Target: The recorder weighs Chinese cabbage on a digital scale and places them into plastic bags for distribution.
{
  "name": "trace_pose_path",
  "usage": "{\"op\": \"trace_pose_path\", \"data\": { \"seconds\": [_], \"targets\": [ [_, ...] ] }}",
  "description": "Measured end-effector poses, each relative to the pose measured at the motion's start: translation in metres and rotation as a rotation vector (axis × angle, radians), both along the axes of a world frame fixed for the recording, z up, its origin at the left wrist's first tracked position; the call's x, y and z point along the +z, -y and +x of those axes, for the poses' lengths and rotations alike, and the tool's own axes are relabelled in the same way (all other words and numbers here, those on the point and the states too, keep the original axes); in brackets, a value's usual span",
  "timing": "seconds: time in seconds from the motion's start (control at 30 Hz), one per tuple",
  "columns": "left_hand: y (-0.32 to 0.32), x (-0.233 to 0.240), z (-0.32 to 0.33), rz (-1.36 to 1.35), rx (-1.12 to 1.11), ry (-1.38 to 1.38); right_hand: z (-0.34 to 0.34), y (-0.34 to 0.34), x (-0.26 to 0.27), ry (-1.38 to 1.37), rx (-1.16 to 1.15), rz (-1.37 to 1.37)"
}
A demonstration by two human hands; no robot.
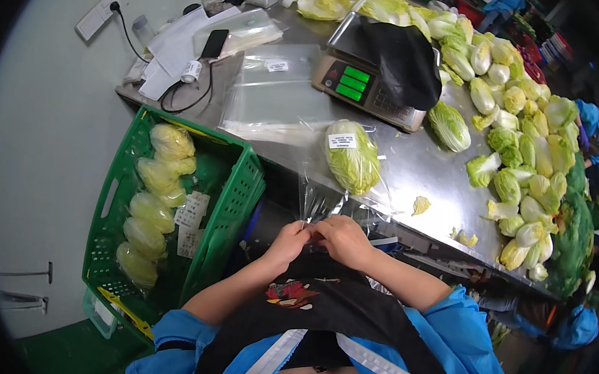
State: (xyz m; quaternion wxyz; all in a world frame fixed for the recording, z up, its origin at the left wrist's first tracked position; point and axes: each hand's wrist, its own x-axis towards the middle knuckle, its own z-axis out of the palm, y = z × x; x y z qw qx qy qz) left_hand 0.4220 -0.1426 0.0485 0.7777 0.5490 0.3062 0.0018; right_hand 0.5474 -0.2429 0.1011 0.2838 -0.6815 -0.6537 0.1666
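Note:
A napa cabbage (352, 162) with a white label lies in a clear plastic bag near the edge of the steel table (429, 171). The bag's gathered mouth (322, 202) hangs over the edge towards me. My left hand (290, 242) pinches it from the left. Against it, my right hand (342, 239) holds the same gathered plastic, its fingers curled over; the fingertips of both hands are partly hidden. Behind the cabbage stands a digital scale (373, 81) with green displays and a black sheet on its pan. Flat clear bags (281, 89) are stacked left of the scale.
A green plastic crate (246, 182) at the left holds several bagged cabbages (148, 232). Loose cabbages (528, 132) are heaped along the right. One cabbage (449, 126) lies beside the scale. A phone (215, 44), papers and a cable sit at the back left. Other people work at the far right.

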Motion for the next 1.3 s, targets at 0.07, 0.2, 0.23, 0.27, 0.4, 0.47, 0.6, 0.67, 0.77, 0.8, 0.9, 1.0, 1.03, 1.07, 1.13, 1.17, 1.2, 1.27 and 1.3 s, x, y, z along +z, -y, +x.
{"op": "trace_pose_path", "data": {
  "seconds": [0.07, 0.2, 0.23, 0.27, 0.4, 0.47, 0.6, 0.67, 0.77, 0.8, 0.9, 1.0, 1.03, 1.07, 1.13, 1.17, 1.2, 1.27, 1.3],
  "targets": [
    [0.004, 0.001, 0.002, -0.045, 0.073, -0.029, -0.004, 0.009, 0.0, 0.046, -0.007, 0.009],
    [-0.02, -0.02, -0.005, 0.42, 0.064, 0.121, -0.022, 0.104, -0.02, 0.072, -0.056, -0.126],
    [-0.027, -0.011, -0.015, 0.225, -0.079, 0.093, -0.006, 0.163, -0.049, 0.162, -0.082, -0.429],
    [-0.032, -0.004, -0.028, 0.03, -0.217, 0.058, 0.005, 0.227, -0.079, 0.269, -0.069, -0.955],
    [-0.061, -0.028, -0.044, 0.757, -0.023, -0.111, 0.039, 0.265, -0.082, 0.227, -0.205, -1.138],
    [-0.056, 0.003, -0.007, 1.611, -0.052, 0.02, 0.059, 0.19, -0.041, 0.387, -0.506, -0.454],
    [-0.034, 0.01, 0.047, 1.63, -0.47, 0.461, 0.105, 0.076, -0.03, 0.393, -0.164, 0.146],
    [-0.04, -0.015, 0.06, 1.371, -0.506, 0.338, 0.121, 0.055, -0.057, 0.138, -0.106, 0.05],
    [-0.081, -0.026, 0.085, 0.471, -0.016, -0.091, 0.154, 0.036, -0.065, -0.645, -0.736, -0.162],
    [-0.094, -0.02, 0.091, 0.288, 0.044, -0.32, 0.17, 0.034, -0.071, -0.95, -0.802, -0.238],
    [-0.074, -0.03, 0.11, 1.105, -0.159, -0.516, 0.176, 0.025, -0.095, -0.423, -0.725, -0.56],
    [-0.085, -0.022, 0.117, 1.437, 0.135, -0.301, 0.187, 0.007, -0.077, -0.27, -0.642, -0.508],
    [-0.09, -0.024, 0.126, 1.435, 0.155, -0.32, 0.185, -0.008, -0.068, -0.622, -0.736, -0.431],
    [-0.091, -0.023, 0.138, 1.187, 0.036, -0.433, 0.176, -0.022, -0.064, -0.977, -0.817, -0.352],
    [-0.084, -0.044, 0.155, 0.859, 0.065, -0.412, 0.162, -0.063, -0.078, -1.063, -0.695, -0.3],
    [-0.082, -0.035, 0.156, 0.855, 0.235, -0.334, 0.165, -0.067, -0.075, -1.271, -0.657, -0.254],
    [-0.089, -0.039, 0.147, 0.523, 0.454, -0.022, 0.168, -0.073, -0.071, -1.475, -0.586, -0.218],
    [-0.082, 0.013, 0.129, 0.097, 0.615, 0.2, 0.15, -0.086, -0.049, -1.633, -0.343, -0.062],
    [-0.08, 0.037, 0.102, -0.3, 0.512, 0.42, 0.129, -0.096, -0.036, -1.375, -0.225, -0.101]
  ]
}}
